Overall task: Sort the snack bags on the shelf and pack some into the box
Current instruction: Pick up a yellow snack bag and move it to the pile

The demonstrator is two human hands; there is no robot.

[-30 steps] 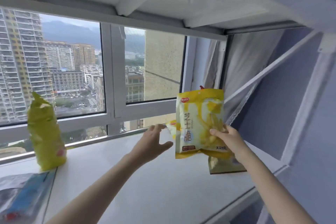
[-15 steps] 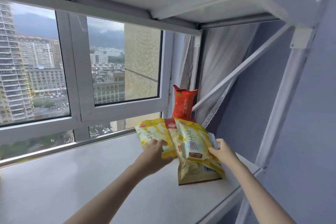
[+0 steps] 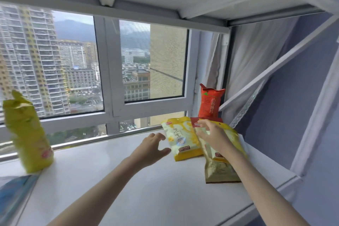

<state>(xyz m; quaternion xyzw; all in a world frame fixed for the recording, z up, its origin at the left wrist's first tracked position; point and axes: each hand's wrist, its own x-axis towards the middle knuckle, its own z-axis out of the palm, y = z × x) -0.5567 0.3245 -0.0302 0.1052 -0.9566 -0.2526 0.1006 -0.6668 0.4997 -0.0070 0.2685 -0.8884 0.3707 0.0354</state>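
White shelf (image 3: 128, 180), hands (image 3: 213, 138) over snack bags (image 3: 180, 139)

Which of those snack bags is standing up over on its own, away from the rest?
The green bag at the shelf's far left, upright by the window. The yellow bags lie flat beside the hands; the red bag stands right behind them.

Orange-red bag (image 3: 209, 102) standing at 1 o'clock, vertical Chinese characters 山药薄片 on its face, yellow bag (image 3: 181, 139) lying flat at 12 o'clock, large characters 芝士 above 脆 in a pale-blue disc, smaller label print too blurred to read
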